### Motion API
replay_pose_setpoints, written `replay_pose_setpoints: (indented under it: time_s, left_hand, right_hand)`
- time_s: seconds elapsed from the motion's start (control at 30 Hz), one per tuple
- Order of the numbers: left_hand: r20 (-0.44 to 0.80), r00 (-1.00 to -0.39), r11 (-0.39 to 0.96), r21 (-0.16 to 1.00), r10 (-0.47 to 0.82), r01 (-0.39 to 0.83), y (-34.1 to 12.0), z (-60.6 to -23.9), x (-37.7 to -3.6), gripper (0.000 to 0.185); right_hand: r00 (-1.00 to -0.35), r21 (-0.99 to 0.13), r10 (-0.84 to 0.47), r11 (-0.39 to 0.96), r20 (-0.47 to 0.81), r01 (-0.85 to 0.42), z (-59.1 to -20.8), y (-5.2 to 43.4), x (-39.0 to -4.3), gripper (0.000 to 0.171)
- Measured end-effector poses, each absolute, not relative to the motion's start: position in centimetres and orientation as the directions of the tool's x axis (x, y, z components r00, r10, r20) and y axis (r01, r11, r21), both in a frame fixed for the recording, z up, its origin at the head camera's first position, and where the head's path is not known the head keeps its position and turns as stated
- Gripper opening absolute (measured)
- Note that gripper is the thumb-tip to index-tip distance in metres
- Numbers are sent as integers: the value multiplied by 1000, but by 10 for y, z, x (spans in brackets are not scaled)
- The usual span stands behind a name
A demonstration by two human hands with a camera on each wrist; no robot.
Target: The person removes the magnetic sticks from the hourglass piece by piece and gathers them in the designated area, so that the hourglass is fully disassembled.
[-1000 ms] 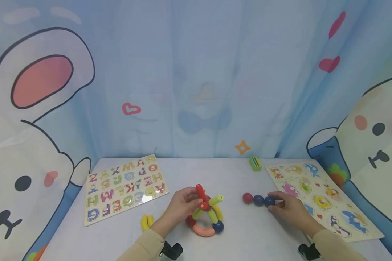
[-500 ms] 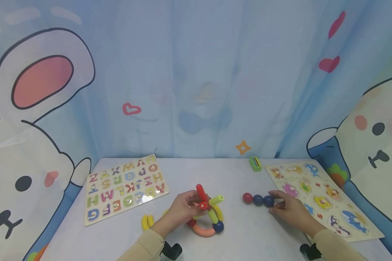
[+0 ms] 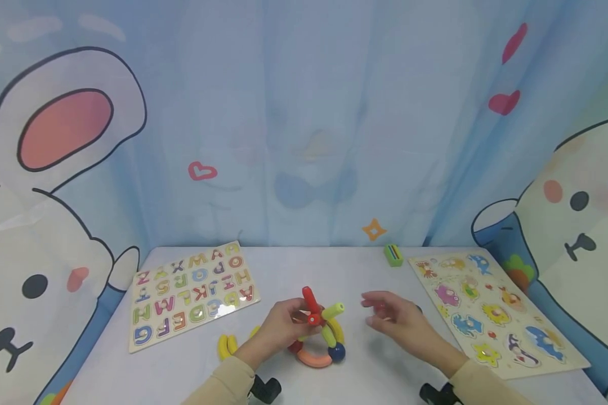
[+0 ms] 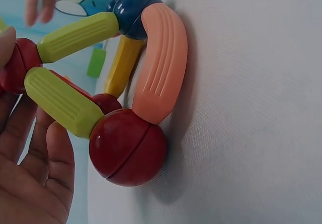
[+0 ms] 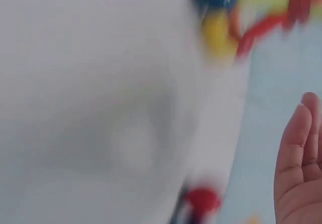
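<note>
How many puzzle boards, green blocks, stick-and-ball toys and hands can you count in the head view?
Puzzle boards: 2 (alphabet board, animal board)
Green block: 1
Stick-and-ball toy: 1
Hands: 2 (left hand, right hand)
Total: 6

Left hand (image 3: 284,323) curled in a grip, right hand (image 3: 396,319) loosely spread.

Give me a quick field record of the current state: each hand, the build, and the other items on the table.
left hand: grips the rod-and-ball structure
right hand: open, blurred, holds nothing, beside the structure
structure: red, green, yellow and peach rods joined by red and blue balls, standing on the table
alphabet puzzle: table's left side
animal puzzle: right side
yellow pieces: by left wrist
</note>
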State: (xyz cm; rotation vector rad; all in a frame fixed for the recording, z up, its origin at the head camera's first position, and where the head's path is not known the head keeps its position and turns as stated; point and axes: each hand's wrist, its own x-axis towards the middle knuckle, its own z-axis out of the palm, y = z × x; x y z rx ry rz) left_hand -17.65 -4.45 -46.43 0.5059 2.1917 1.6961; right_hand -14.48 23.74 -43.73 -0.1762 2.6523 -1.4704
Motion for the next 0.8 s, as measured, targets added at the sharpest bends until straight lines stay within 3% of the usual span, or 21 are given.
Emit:
replay_pose_setpoints:
  time_s: [0.2,0.37,0.8]
  left_hand:
    - [-16,-881,221,970,473,101,-46,-467,-177,31]
    - [-25,-879,203,976,476,82,-47,-466,-176,32]
    - [-50,-885,226,972,463,63,-46,-467,-175,35]
  right_hand:
    - [-971,-937,-238,346,-38,-48,-437,179,-143,44]
    - [-976,-971,-219,233,2,-54,-441,162,-142,38]
    - [-983,-985,-182,175,-17,-15,-443,162,-143,32]
